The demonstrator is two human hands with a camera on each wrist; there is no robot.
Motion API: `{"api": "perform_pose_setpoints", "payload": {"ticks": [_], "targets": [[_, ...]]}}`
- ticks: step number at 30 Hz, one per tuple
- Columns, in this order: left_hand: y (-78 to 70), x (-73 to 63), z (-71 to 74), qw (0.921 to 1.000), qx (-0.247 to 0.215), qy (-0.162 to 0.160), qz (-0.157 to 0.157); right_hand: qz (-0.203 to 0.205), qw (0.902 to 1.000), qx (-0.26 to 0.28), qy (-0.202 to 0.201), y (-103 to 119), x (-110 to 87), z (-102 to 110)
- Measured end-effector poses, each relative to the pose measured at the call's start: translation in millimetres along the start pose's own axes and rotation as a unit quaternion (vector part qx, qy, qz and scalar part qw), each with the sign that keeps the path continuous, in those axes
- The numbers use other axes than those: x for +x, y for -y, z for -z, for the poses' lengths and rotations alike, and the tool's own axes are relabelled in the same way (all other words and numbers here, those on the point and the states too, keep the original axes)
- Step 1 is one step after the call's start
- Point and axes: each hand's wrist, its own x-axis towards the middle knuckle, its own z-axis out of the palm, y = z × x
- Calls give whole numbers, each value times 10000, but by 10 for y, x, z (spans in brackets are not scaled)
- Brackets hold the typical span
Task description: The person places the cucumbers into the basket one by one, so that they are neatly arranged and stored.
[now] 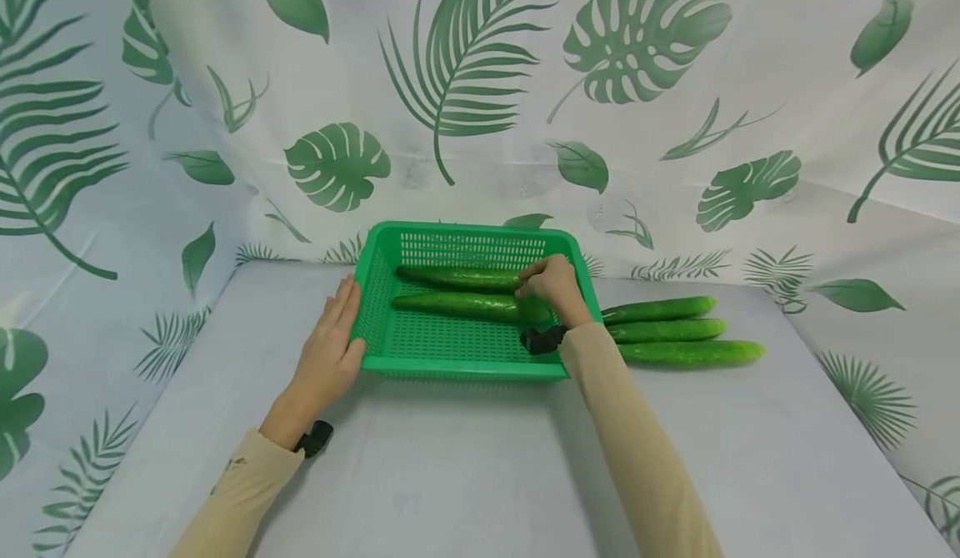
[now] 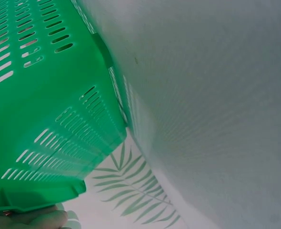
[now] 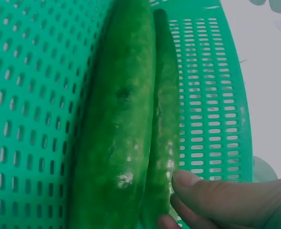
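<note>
A green plastic basket [image 1: 465,368] with slotted walls stands on the table. Inside it lie two long cucumbers, the far one [image 1: 457,278] roughly parallel to the near one [image 1: 457,304]. At the basket's left side, my left hand [image 1: 327,349] rests against the rim with fingers straight. My right hand [image 1: 555,284] reaches into the basket over the right ends of the cucumbers, fingers loosely bent. In the right wrist view its thumb [image 3: 197,188] lies beside the far cucumber [image 3: 164,119], and the fingers are not wrapped round it.
Three more cucumbers [image 1: 667,331] lie side by side on the table just right of the basket. The white table [image 1: 450,466] is backed by a leaf-patterned cloth [image 1: 480,183] that also hangs along the sides.
</note>
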Motion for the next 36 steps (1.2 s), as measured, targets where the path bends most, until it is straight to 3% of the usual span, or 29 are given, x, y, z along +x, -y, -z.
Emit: {"api": "perform_pose_setpoints", "payload": {"ticks": [6,10,15,23,29,33,36], "targets": [[-6,2,2,10000,-18,-13,-15,30,9998,207,-3,21,-19,14],[1,13,-14,10000,-55,-8,-4,201,9967,779,61,33,-42,81],[3,10,-30,10000,-70,22,35,446,9892,1388,178,89,-98,239],[-5,-3,-2,10000,-65,-49,23,1066,9832,1482,24,233,-351,615],[9,-6,-7,10000,-70,-58,25,1682,9688,1773,-414,112,-576,942],[10,-3,-8,9999,-82,-69,10,1922,9566,1935,-1021,-88,-725,1180],[4,-2,-7,9999,-108,-63,-9,2154,9383,2270,-1476,-303,-843,1347]]}}
